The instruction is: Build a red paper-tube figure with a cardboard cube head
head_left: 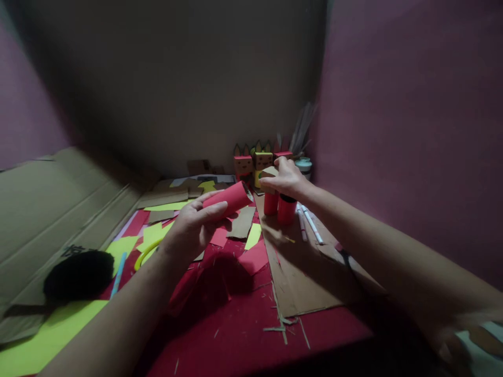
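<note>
My left hand (194,225) is closed around a red paper tube (232,197), held tilted above the red work surface (243,335). My right hand (283,178) reaches farther back, its fingers pinched on a small brown cardboard piece (269,172) just over two upright red tubes (280,206). Those two tubes stand side by side on a brown cardboard sheet (306,272).
Red, yellow and brown paper scraps (251,235) litter the middle. Small cardboard box figures (253,162) and a cup of sticks (303,163) stand at the back. Two white pens (308,224) lie right of the tubes. A black lump (78,275) and flattened cardboard (58,204) lie at left.
</note>
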Tool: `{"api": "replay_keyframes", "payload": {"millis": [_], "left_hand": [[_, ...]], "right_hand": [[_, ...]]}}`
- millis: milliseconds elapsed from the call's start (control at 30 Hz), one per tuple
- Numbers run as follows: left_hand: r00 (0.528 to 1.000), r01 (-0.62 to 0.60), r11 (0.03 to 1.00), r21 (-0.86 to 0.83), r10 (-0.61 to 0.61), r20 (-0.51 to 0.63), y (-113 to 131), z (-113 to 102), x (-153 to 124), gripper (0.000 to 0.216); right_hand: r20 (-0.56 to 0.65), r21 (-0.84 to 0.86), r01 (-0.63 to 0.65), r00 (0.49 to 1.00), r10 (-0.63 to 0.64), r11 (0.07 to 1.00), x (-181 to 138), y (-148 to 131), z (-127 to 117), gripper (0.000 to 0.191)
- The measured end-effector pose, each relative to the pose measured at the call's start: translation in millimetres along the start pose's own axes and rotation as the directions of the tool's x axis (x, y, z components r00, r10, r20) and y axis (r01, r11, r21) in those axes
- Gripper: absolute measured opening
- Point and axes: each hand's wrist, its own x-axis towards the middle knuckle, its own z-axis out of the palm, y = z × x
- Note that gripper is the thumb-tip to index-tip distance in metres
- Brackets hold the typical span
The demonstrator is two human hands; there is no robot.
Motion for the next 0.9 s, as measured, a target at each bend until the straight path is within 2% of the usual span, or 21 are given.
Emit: {"api": "replay_keyframes", "payload": {"millis": [67, 167, 200, 233, 300, 367, 433, 467, 500, 567, 633, 700, 733, 767, 800, 833, 867, 900], "left_hand": [[0.996, 0.057, 0.996, -0.073, -0.051, 0.071, -4, -1, 0, 0.046], [0.984, 0.142, 0.974, -0.176, -0.119, 0.135, -9, 2, -5, 0.039], [0.979, 0.169, 0.962, -0.214, -0.137, 0.154, -11, 4, -7, 0.036], [0.972, 0.198, 0.948, -0.250, -0.157, 0.174, -13, 6, -10, 0.035], [0.954, 0.253, 0.919, -0.303, -0.184, 0.238, -16, 13, -16, 0.033], [0.920, 0.310, 0.896, -0.318, -0.197, 0.339, -19, 23, -24, 0.032], [0.867, 0.375, 0.877, -0.301, -0.217, 0.448, -24, 35, -33, 0.031], [0.842, 0.407, 0.865, -0.294, -0.231, 0.487, -27, 41, -36, 0.029], [0.823, 0.433, 0.853, -0.291, -0.243, 0.513, -30, 47, -39, 0.029], [0.805, 0.452, 0.850, -0.271, -0.259, 0.533, -37, 58, -41, 0.030], [0.790, 0.442, 0.879, -0.180, -0.286, 0.543, -42, 66, -38, 0.034], [0.773, 0.433, 0.901, -0.005, -0.369, 0.516, -45, 74, -30, 0.039], [0.778, 0.416, 0.904, 0.102, -0.412, 0.474, -46, 79, -25, 0.040], [0.799, 0.363, 0.901, 0.238, -0.432, 0.419, -47, 86, -20, 0.041], [0.833, 0.282, 0.882, 0.379, -0.420, 0.359, -48, 94, -15, 0.041], [0.873, 0.167, 0.843, 0.512, -0.368, 0.321, -49, 104, -10, 0.039], [0.898, 0.013, 0.753, 0.658, -0.298, 0.323, -51, 116, -5, 0.036], [0.908, -0.093, 0.672, 0.735, -0.246, 0.340, -54, 130, -1, 0.034]], "right_hand": [[-0.122, -0.016, 0.096, 0.988, -0.097, 0.995, -10, -3, -9, 0.042], [-0.324, 0.104, 0.332, 0.903, -0.284, 0.937, -43, -10, -28, 0.015], [-0.313, 0.210, 0.388, 0.896, -0.314, 0.897, -58, -12, -34, 0.016], [-0.266, 0.345, 0.395, 0.911, -0.315, 0.851, -73, -14, -39, 0.020], [-0.078, 0.567, 0.286, 0.952, -0.295, 0.773, -104, -15, -43, 0.034], [0.097, 0.750, 0.117, 0.954, -0.283, 0.651, -129, -13, -41, 0.060], [0.296, 0.836, -0.099, 0.909, -0.292, 0.539, -146, -12, -38, 0.086], [0.380, 0.845, -0.196, 0.875, -0.301, 0.497, -151, -11, -37, 0.091], [0.418, 0.852, -0.251, 0.855, -0.307, 0.459, -155, -10, -37, 0.088], [0.362, 0.887, -0.228, 0.883, -0.298, 0.400, -160, -7, -42, 0.068], [0.226, 0.926, -0.123, 0.938, -0.262, 0.357, -167, -2, -53, 0.047], [0.154, 0.940, -0.079, 0.966, -0.206, 0.332, -176, 9, -69, 0.036], [0.132, 0.945, -0.074, 0.978, -0.164, 0.318, -182, 16, -77, 0.031], [0.108, 0.933, -0.061, 0.988, -0.113, 0.354, -189, 24, -86, 0.026], [0.020, 0.910, 0.003, 0.999, -0.049, 0.414, -196, 33, -93, 0.021], [-0.057, 0.878, 0.059, 0.998, -0.018, 0.475, -204, 42, -100, 0.024], [-0.113, 0.848, 0.086, 0.993, 0.020, 0.522, -211, 50, -105, 0.028], [-0.117, 0.839, 0.079, 0.992, 0.038, 0.538, -219, 58, -110, 0.028]]}}
